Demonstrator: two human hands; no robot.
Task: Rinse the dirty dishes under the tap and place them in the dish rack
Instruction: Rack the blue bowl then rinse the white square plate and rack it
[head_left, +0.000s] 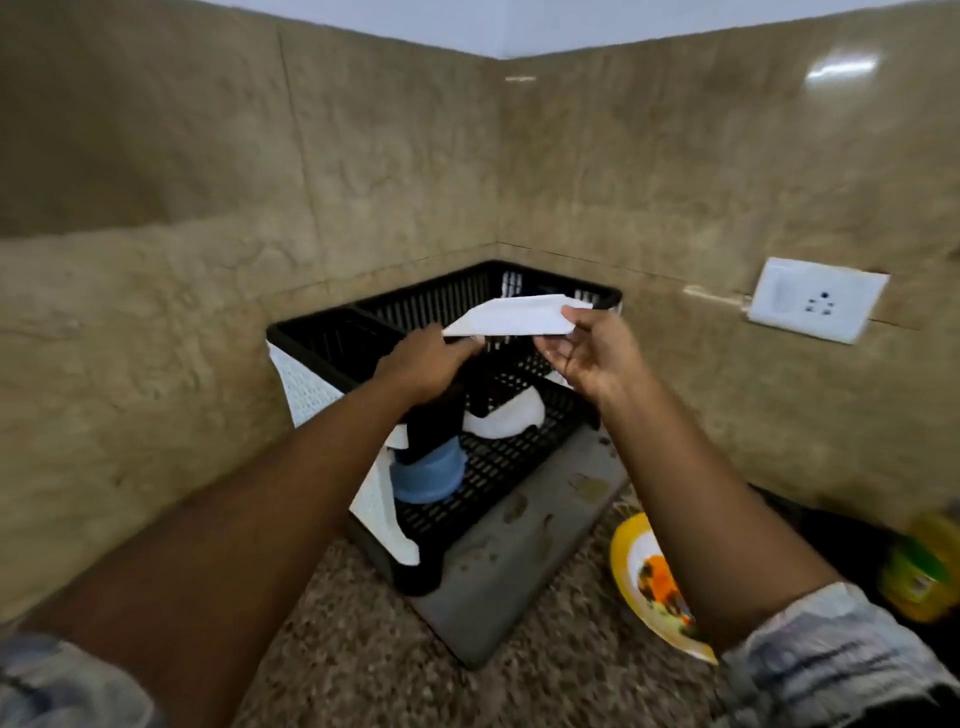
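Rolled-up sleeves (826, 654) in a pale blue-grey print are sitting at the bottom corners of the head view, with both bare forearms reaching forward over a speckled granite counter (332, 670). Both hands are holding a white square plate (511, 317) above the upper tier of a black two-tier dish rack (431, 306) that is standing in the corner of the beige tiled walls. The left hand (426, 364) is gripping the plate's near left edge, fingers curled over it and knuckles facing up. The right hand (587, 353) is pinching the right corner, thumb on top and fingers cupped loosely underneath, palm turned toward the camera. The plate is lying nearly flat, tilted slightly, hovering over the top basket; whether it is touching the rim is unclear.

On the rack's lower tier, a blue bowl (428, 475) is resting upside down near the front, partly behind a black post, and a white dish (506, 415) is sitting further back. The rack's white woven side panel (306, 384) is facing left. A grey drip tray (498, 561), spotted with water marks, is lying beneath the rack and sticking out toward the camera. To the right of the tray, a yellow-rimmed plate (649, 577) with orange and dark food residue is lying on the counter, partly hidden by the right forearm. A blurred yellow and green bottle (922, 566) is standing at the far right edge. A white wall socket (818, 299) is mounted on the right wall.
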